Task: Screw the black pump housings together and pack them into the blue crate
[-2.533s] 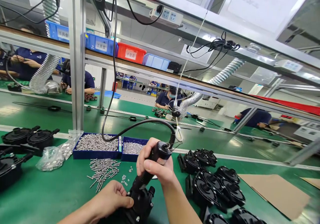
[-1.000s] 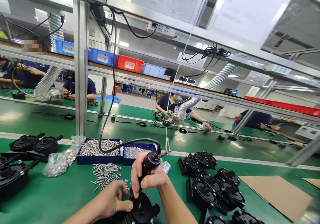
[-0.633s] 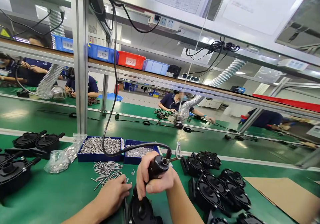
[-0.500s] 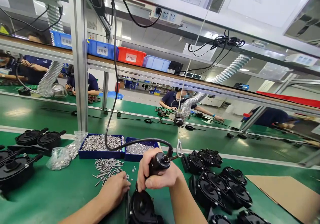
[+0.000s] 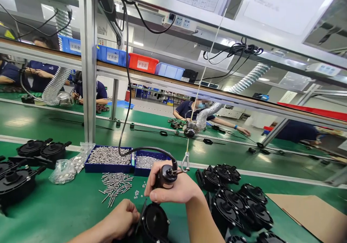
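My right hand [image 5: 180, 189] is wrapped round a black electric screwdriver [image 5: 166, 177], held upright with its cable and hanging hook at the top. Its tip is hidden behind my hand, over the far edge of a round black plastic housing [image 5: 155, 221]. At the housing's left side, the curled fingers of my left hand [image 5: 123, 217] grip its flat edge; the fingertips are partly hidden. Just beyond lie a loose pile of screws [image 5: 115, 186] and several small nuts [image 5: 136, 194] on the green bench mat.
Blue trays hold screws [image 5: 110, 155] and nuts [image 5: 146, 161]. A plastic bag [image 5: 63, 172] lies left. Black housings stand at left [image 5: 16, 185] and right [image 5: 226, 207], near cardboard [image 5: 309, 214]. A cord [image 5: 200, 84] hangs overhead. Co-workers sit across the bench.
My right hand and the screwdriver have moved left. My left hand has drawn slightly down and toward me, and the housing has turned beneath the screwdriver.
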### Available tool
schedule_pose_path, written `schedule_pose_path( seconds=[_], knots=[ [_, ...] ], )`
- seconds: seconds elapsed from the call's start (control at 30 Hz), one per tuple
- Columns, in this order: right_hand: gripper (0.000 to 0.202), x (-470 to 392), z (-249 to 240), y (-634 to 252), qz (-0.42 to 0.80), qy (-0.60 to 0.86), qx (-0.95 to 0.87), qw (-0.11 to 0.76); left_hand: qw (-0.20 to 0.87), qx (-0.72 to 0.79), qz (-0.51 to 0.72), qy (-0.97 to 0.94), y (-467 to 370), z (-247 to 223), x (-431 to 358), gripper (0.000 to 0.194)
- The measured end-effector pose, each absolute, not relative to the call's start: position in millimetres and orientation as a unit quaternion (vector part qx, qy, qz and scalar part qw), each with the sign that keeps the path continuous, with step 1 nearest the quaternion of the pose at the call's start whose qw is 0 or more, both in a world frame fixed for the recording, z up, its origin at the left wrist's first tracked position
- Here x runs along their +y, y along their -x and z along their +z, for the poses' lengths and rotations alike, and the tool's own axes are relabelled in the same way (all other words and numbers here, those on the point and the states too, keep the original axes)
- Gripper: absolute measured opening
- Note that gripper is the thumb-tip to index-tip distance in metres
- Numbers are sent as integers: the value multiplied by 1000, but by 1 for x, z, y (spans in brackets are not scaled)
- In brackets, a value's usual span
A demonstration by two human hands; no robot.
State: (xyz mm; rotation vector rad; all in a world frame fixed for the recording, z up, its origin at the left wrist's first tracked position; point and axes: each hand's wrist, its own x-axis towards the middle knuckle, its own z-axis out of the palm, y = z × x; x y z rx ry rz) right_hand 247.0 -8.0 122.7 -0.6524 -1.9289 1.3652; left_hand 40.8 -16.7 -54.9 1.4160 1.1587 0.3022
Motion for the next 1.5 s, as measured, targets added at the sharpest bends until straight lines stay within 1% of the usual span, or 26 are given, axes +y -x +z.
schedule_pose_path(
  seconds=[0.07, 0.13, 0.23, 0.33, 0.4, 0.47, 0.57, 0.63, 0.7, 0.8, 0.93, 1.03, 1.1, 1.17, 1.27, 1.37, 1.43, 1.5],
  knots=[
    [38, -10, 124, -246, 530, 249, -738, 335, 654, 475, 122, -576, -40, -50, -15, 52],
    [37, -11, 124, -246, 536, 247, -738, 328, 678, 456, 119, -563, -37, -42, -14, 57],
    [41, -10, 126, -250, 529, 239, -751, 317, 680, 434, 110, -581, -31, -27, -13, 63],
    [47, -9, 129, -259, 504, 225, -781, 292, 654, 431, 94, -615, -28, -19, -17, 69],
    [49, -10, 134, -266, 496, 220, -793, 278, 626, 453, 103, -626, -29, -19, -22, 68],
    [50, -11, 139, -273, 483, 228, -799, 277, 605, 482, 133, -620, -32, -23, -28, 62],
    [52, -13, 144, -282, 461, 245, -804, 284, 594, 513, 174, -595, -38, -33, -33, 53],
    [53, -11, 144, -285, 464, 252, -801, 282, 589, 528, 191, -581, -41, -38, -33, 53],
    [47, -6, 140, -285, 492, 253, -782, 288, 588, 532, 203, -574, -41, -42, -31, 56],
    [32, 3, 131, -284, 549, 227, -745, 303, 611, 519, 193, -566, -41, -43, -29, 61],
    [30, 10, 125, -283, 571, 189, -736, 310, 634, 509, 179, -554, -41, -41, -28, 66],
    [29, 10, 125, -277, 566, 243, -715, 331, 638, 498, 178, -560, -41, -38, -26, 64],
    [26, 7, 125, -266, 539, 311, -695, 361, 647, 489, 175, -558, -40, -34, -22, 61],
    [22, 6, 125, -253, 513, 337, -684, 395, 660, 476, 174, -555, -38, -30, -17, 58],
    [22, 3, 122, -235, 513, 281, -660, 472, 675, 451, 161, -562, -33, -22, -12, 55],
    [28, -1, 118, -226, 521, 207, -620, 549, 656, 451, 148, -586, -28, -16, -12, 56],
    [30, -4, 116, -223, 532, 180, -615, 553, 629, 468, 149, -602, -26, -14, -14, 57],
    [30, -6, 114, -220, 547, 179, -623, 530, 607, 480, 148, -615, -24, -15, -16, 59]
  ],
)
